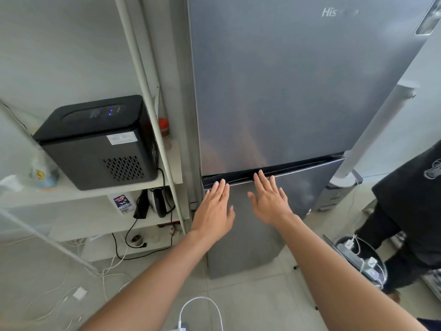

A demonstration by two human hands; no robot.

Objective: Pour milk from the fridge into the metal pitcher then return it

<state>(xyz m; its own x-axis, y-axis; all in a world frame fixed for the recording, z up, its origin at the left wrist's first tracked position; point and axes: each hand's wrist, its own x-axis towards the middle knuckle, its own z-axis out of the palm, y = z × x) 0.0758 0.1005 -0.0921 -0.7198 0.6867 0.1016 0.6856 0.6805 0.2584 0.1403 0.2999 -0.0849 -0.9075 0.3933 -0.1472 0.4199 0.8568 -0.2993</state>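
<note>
The fridge stands directly in front, tall and grey with a brushed metal look, and both its doors are closed. Some pale brand letters are near the top, only partly readable. A dark narrow gap separates the upper door from the lower door, and it runs slightly slanted across the whole width. The left hand and the right hand are both stretched forward just beside each other, flat, with straight fingers, holding nothing. The left fingertips reach the top edge of the lower door and the right fingertips reach the gap; whether they really touch the metal I cannot tell. On the left side the fridge edge is very close to the slanted post of a white shelf unit, which carries a black machine with a vent grille and a small blue light. On the right side a white pole leans across near the fridge corner, and a person in dark clothes stands near it. A white cable curves over the pale floor tiles between the two forearms.
</note>
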